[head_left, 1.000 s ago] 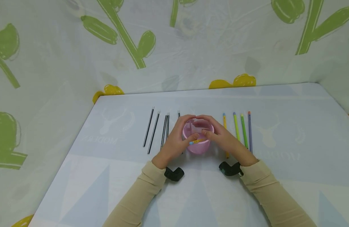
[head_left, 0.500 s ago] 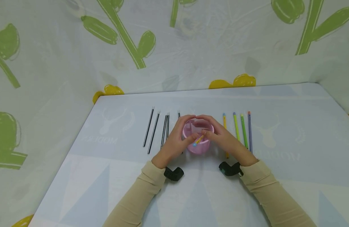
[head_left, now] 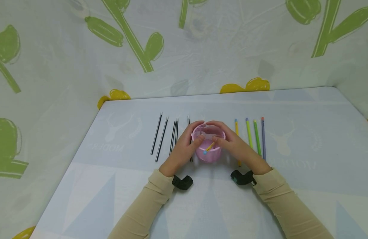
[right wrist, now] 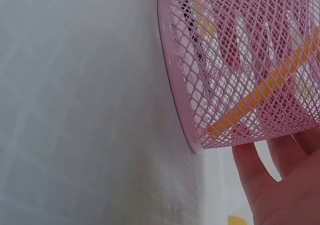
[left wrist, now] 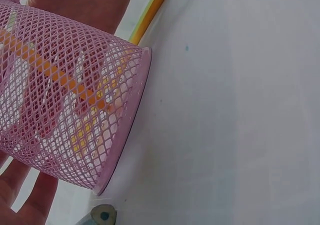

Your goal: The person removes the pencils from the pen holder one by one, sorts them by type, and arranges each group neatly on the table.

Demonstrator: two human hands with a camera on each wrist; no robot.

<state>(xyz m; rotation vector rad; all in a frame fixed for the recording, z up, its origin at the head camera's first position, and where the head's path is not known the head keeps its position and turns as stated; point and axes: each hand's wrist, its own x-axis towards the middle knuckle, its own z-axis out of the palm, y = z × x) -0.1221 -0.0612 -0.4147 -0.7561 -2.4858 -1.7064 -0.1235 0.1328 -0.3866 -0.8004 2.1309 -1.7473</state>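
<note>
A pink mesh pencil cup stands upright on the table between both hands. My left hand curls round its left side, with the thumb over the rim. On the other side my right hand grips the cup, thumb bent in at the rim. One yellow pencil leans in the cup, its blue end toward me, close by the right thumb. Through the mesh in the left wrist view, this orange-yellow pencil slants down to the base. The right wrist view shows the fingers behind the cup's mesh.
Several black pencils lie left of the cup, one partly behind the left hand. To the right lie a yellow pencil, a lime one, a green one and a purple one. Patterned cloth covers the table.
The pencil in the cup has swung from nearly level to a slant, blue end toward me. My left thumb has moved up and away from it. Both hands stay round the cup.
</note>
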